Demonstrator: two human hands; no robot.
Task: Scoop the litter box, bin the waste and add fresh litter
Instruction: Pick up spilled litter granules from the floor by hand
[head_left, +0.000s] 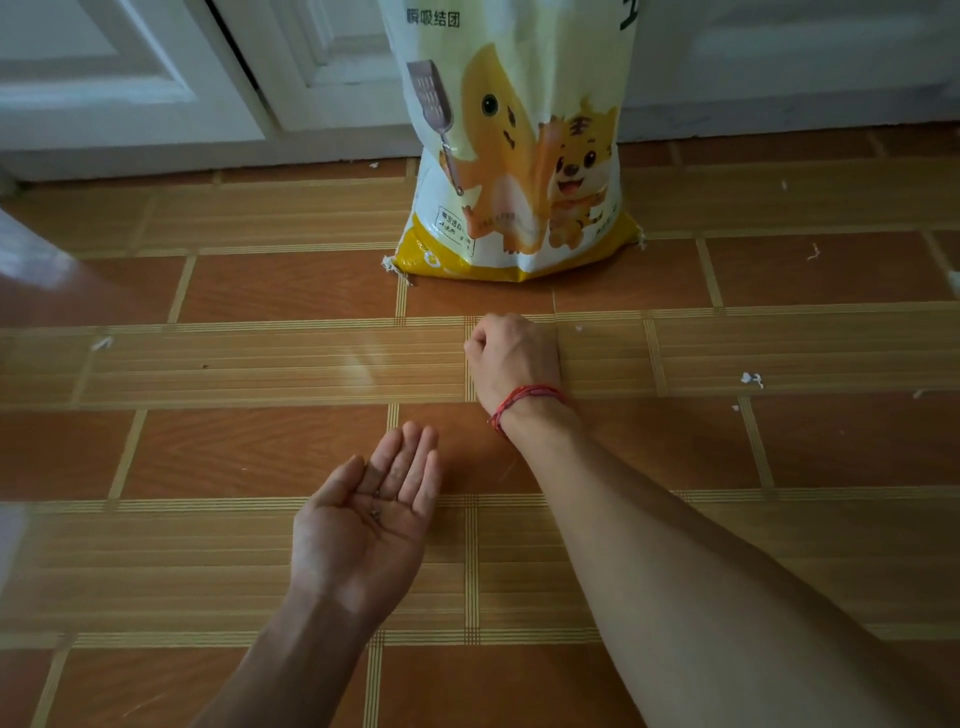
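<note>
- Several dark grains (375, 508) are lying in the left hand (343, 540) — palm-up, fingers straight.
- Right hand (515, 354) is curling tight near the litter bag (519, 228) — contents hidden.

The litter bag (519, 156) stands upright on the floor (779, 452), at the middle rear, with its back to the wall and a panelled door (130, 78) behind it to the left. The right hand (514, 358) lies just before the foot of the bag, down at the floor, a bracelet (524, 397) round its wrist. The left hand (363, 514) is nearer and to the left of it, palm up, with a few grains (375, 513) in the palm. Small scraps (751, 379) lie scattered on the floor, mostly to the right
</note>
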